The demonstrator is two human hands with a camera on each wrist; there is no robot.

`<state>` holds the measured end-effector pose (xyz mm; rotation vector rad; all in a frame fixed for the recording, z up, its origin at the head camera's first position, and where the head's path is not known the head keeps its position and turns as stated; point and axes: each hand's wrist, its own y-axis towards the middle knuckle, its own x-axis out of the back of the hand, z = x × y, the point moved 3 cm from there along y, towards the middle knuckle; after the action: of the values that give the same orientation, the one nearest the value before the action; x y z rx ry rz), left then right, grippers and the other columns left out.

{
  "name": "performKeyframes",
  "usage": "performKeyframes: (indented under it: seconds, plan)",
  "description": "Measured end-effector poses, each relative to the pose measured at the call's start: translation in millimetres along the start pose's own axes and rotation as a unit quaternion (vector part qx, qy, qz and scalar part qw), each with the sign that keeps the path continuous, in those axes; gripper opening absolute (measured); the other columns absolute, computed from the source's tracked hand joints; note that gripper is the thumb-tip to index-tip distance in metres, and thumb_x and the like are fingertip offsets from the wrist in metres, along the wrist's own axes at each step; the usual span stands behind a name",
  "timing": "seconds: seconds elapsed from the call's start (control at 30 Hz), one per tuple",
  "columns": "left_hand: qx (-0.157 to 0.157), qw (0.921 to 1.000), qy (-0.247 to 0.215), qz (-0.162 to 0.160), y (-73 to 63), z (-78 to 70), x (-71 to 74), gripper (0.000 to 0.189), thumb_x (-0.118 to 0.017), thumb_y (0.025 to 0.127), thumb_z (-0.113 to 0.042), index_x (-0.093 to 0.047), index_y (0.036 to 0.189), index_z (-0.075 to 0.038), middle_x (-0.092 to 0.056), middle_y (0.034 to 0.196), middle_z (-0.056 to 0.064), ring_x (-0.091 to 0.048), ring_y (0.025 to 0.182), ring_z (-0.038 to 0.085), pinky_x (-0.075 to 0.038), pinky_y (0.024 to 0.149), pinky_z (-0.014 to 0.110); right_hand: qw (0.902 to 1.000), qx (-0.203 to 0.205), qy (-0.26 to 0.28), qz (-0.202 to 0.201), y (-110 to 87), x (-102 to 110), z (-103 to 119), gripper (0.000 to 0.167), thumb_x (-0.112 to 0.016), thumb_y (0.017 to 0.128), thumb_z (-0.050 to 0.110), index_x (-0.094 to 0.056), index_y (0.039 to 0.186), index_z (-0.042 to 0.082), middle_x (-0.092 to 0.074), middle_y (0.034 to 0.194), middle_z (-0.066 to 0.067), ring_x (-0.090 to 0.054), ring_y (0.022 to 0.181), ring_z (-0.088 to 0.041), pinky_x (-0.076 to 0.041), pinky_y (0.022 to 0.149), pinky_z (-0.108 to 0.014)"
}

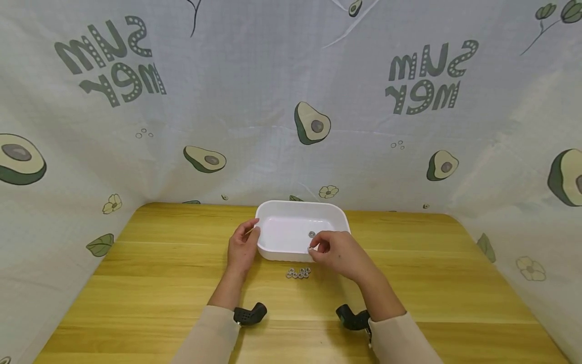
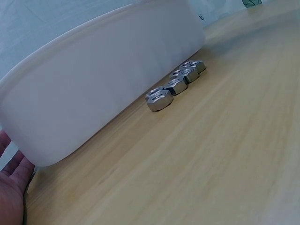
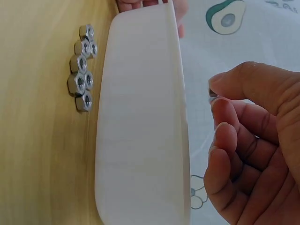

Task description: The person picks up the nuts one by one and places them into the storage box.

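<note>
My right hand (image 1: 338, 253) pinches a small hex nut (image 3: 213, 92) between thumb and forefinger, above the near rim of the white tray (image 3: 140, 112), its other fingers loosely curled. Inside the tray, near its right part, lies one hex nut (image 1: 311, 234). At the tray's left end my left hand (image 1: 243, 247) rests against the outer wall and rim, fingers loosely extended; only part of it shows in the left wrist view. Several loose hex nuts (image 2: 176, 85) sit close together in two uneven rows on the table, just in front of the tray.
The wooden table (image 1: 150, 283) stretches out on both sides of the tray. Behind it hangs a pale cloth (image 1: 254, 101) printed with avocados and lettering. A black camera mount (image 1: 250, 314) is worn on the left wrist, another black mount (image 1: 352, 318) on the right.
</note>
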<state>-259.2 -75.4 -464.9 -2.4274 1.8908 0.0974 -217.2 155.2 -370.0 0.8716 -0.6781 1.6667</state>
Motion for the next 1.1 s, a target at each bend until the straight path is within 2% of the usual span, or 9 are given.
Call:
performKeyframes:
  seconds: [0.17, 0.47, 0.9, 1.1]
  plan:
    - [-0.001, 1.0000, 0.002, 0.001, 0.8, 0.2, 1.1, 0.034, -0.059, 0.101, -0.022, -0.067, 0.131, -0.008, -0.061, 0.140, 0.014, -0.057, 0.133, 0.035, -0.049, 0.112, 0.045, 0.9998, 0.017, -0.012, 0.001, 13.5, 3.3, 0.6, 0.006, -0.075, 0.090, 0.019, -0.072, 0.091, 0.014, -0.061, 0.075, 0.002, -0.053, 0.069, -0.014, -0.046, 0.060, -0.026]
    - [-0.002, 1.0000, -0.001, 0.003, 0.9, 0.0, 1.1, 0.034, -0.059, 0.102, -0.022, -0.067, 0.132, -0.007, -0.059, 0.142, 0.015, -0.057, 0.133, 0.035, -0.050, 0.111, 0.044, 0.9986, 0.031, -0.042, -0.006, 42.1, -5.5, -4.6, 0.008, -0.074, 0.091, 0.022, -0.072, 0.092, 0.014, -0.061, 0.075, 0.002, -0.053, 0.070, -0.014, -0.046, 0.064, -0.026]
    - [-0.002, 1.0000, 0.003, -0.001, 2.1, 0.5, 1.7, 0.032, -0.060, 0.101, -0.018, -0.068, 0.129, -0.007, -0.061, 0.140, 0.015, -0.058, 0.133, 0.036, -0.049, 0.112, 0.048, 0.9985, 0.005, -0.054, -0.008, 75.3, -16.7, -11.6, 0.010, -0.072, 0.091, 0.025, -0.072, 0.095, 0.015, -0.064, 0.080, 0.000, -0.054, 0.072, -0.016, -0.045, 0.062, -0.026]
    - [-0.005, 1.0000, -0.003, -0.003, 2.6, 1.1, 1.9, 0.032, -0.060, 0.101, -0.018, -0.068, 0.130, -0.006, -0.061, 0.140, 0.015, -0.058, 0.132, 0.036, -0.049, 0.112, 0.047, 0.9987, -0.012, -0.048, -0.012, 82.8, -17.1, -17.9, 0.012, -0.072, 0.092, 0.026, -0.073, 0.097, 0.015, -0.065, 0.082, -0.001, -0.055, 0.074, -0.017, -0.045, 0.062, -0.026]
